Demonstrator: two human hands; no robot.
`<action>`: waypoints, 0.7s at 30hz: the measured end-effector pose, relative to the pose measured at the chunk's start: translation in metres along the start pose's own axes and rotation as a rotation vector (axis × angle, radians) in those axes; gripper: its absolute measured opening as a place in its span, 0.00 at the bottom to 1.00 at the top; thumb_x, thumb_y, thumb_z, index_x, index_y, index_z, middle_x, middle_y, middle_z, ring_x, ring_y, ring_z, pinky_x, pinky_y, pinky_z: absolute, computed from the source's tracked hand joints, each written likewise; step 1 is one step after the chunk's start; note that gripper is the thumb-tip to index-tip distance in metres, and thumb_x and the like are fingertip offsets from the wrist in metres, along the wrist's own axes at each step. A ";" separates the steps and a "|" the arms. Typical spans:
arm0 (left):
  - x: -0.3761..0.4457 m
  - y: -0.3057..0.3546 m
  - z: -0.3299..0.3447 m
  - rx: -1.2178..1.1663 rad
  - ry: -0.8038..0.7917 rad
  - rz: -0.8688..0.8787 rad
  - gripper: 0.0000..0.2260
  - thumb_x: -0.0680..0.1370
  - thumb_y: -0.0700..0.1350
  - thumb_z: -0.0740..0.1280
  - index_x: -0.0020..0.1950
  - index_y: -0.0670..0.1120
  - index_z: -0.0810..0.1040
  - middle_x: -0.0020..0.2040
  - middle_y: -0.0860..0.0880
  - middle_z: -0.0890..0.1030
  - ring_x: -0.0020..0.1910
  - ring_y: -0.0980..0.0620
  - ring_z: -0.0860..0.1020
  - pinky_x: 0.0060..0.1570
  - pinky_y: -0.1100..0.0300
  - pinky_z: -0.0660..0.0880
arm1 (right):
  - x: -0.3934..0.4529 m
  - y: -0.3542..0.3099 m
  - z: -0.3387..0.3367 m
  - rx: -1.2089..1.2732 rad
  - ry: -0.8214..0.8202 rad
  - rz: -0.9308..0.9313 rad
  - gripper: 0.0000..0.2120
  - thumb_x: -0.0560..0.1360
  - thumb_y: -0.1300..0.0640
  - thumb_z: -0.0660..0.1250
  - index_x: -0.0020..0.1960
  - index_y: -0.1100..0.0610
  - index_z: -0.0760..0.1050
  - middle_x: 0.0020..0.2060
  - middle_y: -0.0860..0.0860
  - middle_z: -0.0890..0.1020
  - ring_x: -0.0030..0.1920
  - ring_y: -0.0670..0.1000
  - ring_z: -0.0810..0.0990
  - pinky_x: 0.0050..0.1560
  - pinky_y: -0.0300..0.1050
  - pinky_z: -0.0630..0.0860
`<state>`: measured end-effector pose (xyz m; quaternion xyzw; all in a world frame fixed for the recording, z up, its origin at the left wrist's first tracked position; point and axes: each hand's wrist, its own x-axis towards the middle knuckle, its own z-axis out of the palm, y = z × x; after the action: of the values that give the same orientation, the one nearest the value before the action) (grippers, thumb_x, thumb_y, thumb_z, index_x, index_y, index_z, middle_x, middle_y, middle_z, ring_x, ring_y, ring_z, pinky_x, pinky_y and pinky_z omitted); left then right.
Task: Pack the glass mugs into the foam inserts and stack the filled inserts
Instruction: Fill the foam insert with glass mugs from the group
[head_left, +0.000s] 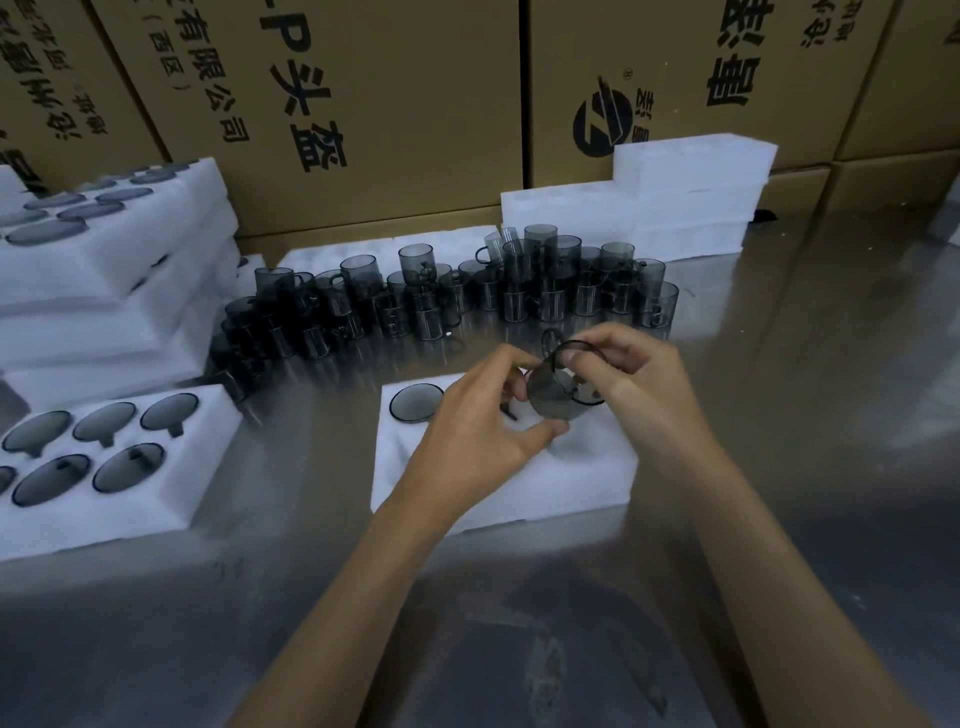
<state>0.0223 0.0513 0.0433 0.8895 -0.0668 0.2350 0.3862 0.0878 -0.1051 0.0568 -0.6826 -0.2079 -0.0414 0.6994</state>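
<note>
Mug (558, 397) tilted between both grips, left hand (478, 441) and right hand (631, 379) pinching it.

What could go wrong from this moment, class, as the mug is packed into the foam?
1. Both hands, left hand and right hand, hold the tilted glass mug above the foam insert; it might slip and chip.
2. A reaching arm might knock over the crowded loose mugs just behind.

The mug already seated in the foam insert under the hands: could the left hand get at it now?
Probably not at once. The seated mug lies uncovered beside the left hand, but its fingers hold another mug together with the right hand.
</note>
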 end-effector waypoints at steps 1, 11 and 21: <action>-0.001 0.000 -0.002 0.013 -0.012 -0.006 0.20 0.69 0.52 0.79 0.55 0.56 0.74 0.46 0.58 0.76 0.50 0.59 0.76 0.50 0.62 0.74 | -0.001 0.001 -0.001 0.003 -0.018 0.002 0.03 0.75 0.67 0.70 0.45 0.62 0.82 0.37 0.51 0.86 0.38 0.42 0.82 0.39 0.30 0.74; -0.010 0.001 -0.013 0.010 -0.170 -0.116 0.29 0.66 0.60 0.78 0.63 0.63 0.69 0.61 0.66 0.75 0.62 0.65 0.71 0.56 0.71 0.69 | -0.002 0.000 -0.009 -0.224 -0.201 0.050 0.10 0.75 0.66 0.67 0.38 0.57 0.85 0.35 0.50 0.85 0.36 0.40 0.80 0.39 0.29 0.73; -0.012 0.001 -0.002 0.135 -0.154 -0.101 0.28 0.64 0.69 0.74 0.61 0.63 0.75 0.57 0.61 0.77 0.60 0.63 0.70 0.60 0.62 0.70 | 0.000 0.004 -0.008 -0.349 -0.259 0.109 0.16 0.76 0.57 0.66 0.32 0.49 0.84 0.31 0.43 0.78 0.33 0.38 0.73 0.39 0.31 0.68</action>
<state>0.0108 0.0515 0.0392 0.9311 -0.0352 0.1503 0.3304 0.0911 -0.1127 0.0536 -0.8030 -0.2485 0.0491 0.5395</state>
